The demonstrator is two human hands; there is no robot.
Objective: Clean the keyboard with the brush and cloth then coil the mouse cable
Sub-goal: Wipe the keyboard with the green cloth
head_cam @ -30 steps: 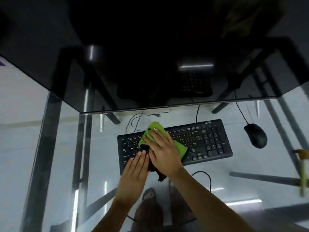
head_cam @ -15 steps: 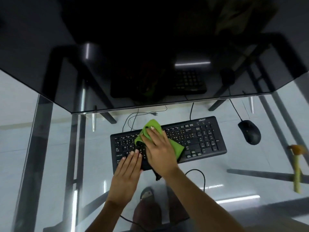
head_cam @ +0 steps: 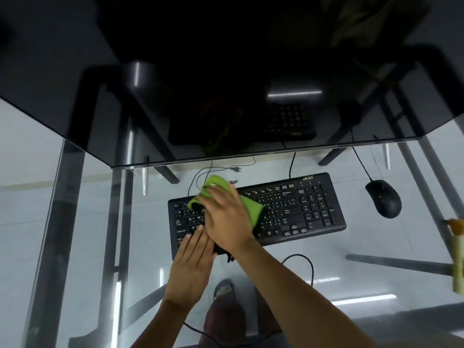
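A black keyboard [head_cam: 296, 209] lies on a glass table. My right hand [head_cam: 227, 218] presses a green cloth [head_cam: 252, 212] flat onto the left half of the keys, fingers spread over it; a dark part of the cloth hangs under my wrist. My left hand [head_cam: 192, 263] rests flat on the keyboard's front left corner, fingers together and extended. A black mouse [head_cam: 383, 198] sits to the right of the keyboard, its cable [head_cam: 361, 162] running back under a dark monitor. A brush [head_cam: 457, 257] with a pale handle lies at the right edge.
A big dark monitor [head_cam: 226, 84] overhangs the back of the table. Through the glass table [head_cam: 75, 222] show metal legs, floor tiles, loose cables [head_cam: 305, 262] and my feet.
My right hand has slid the green cloth leftward and a little back across the keys. My left hand stays on the keyboard's front left corner. The view shifted slightly.
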